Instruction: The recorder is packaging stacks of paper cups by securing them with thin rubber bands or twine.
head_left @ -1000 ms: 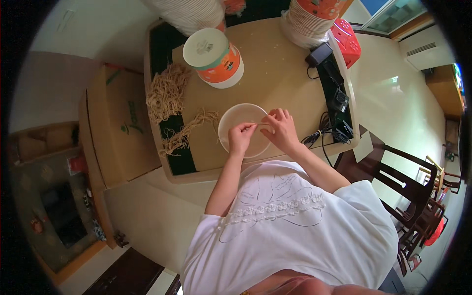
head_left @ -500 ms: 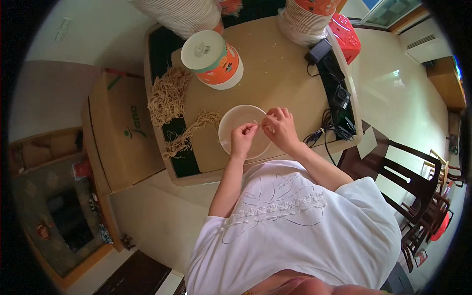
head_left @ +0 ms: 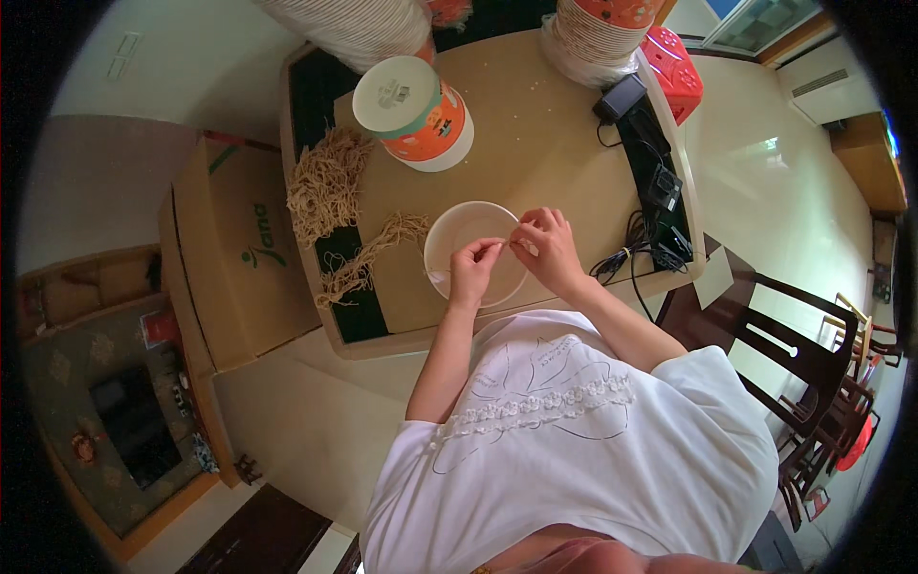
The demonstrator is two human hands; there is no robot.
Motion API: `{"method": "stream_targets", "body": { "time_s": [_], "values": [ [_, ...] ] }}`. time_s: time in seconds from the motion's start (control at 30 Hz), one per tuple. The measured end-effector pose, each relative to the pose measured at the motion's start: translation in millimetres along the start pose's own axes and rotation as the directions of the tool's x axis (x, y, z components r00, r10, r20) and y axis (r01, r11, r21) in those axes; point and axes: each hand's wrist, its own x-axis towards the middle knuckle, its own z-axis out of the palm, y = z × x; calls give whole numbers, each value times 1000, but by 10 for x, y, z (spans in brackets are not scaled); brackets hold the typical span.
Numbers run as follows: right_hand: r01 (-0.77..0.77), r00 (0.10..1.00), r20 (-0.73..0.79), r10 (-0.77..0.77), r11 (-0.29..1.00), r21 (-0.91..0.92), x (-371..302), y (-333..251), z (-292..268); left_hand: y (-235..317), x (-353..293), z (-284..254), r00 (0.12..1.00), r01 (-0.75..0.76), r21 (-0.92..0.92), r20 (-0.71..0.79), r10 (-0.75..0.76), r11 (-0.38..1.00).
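Left hand [head_left: 469, 273] and right hand [head_left: 548, 251] both pinch a thin strand [head_left: 507, 243], set crosswise between them above the bowl [head_left: 459, 225], the bundle [head_left: 369, 260] lying slantwise leftward, nearer the left hand.

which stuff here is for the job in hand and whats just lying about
In use, or likely:
left hand and right hand, pinching what looks like a thin strand over the white bowl
beige strand bundle beside it
larger beige pile

Apparently just lying about:
black adapter
cables
red stool
cardboard box
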Motion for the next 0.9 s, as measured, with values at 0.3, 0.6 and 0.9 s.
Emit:
{"method": "stream_targets", "body": {
  "time_s": [0.3, 0.6, 0.9],
  "values": [
    [39, 999, -27, -37, 997, 67, 15, -40, -37, 55, -30, -36, 973, 227, -171, 77, -217, 959],
    [34, 999, -36, -32, 998, 51, -3, -25, -42, 9, -23, 31, 998, -54, -10, 13, 54, 998],
    [-11, 1000, -2, 11, 997, 83, -16, 11, -47, 110, -70, 56, 984, -164, 244, -33, 177, 956]
  ]
}}
